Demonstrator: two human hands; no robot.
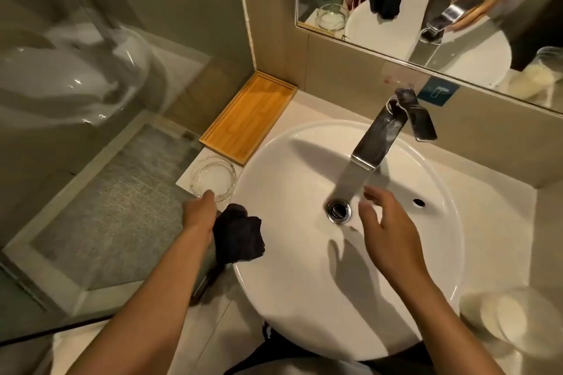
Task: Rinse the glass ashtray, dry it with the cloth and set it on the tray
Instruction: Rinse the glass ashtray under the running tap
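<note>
Glass ashtray [212,181]: left hand [201,211] touching, gripping cloth [237,236] | right hand [382,216] spread

The pale stone counter [502,210] carries 1 round white basin [441,192]. At its far left corner lies 1 wooden tray [248,119], with the glass ashtray [212,177] just beside it.

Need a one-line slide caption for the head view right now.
Left hand, holding a dark cloth, touches the glass ashtray beside the sink.

open basin [304,268] below faucet [373,143], wooden tray [248,119] bare, wall and glass partition [91,100] hemming its corner
</note>
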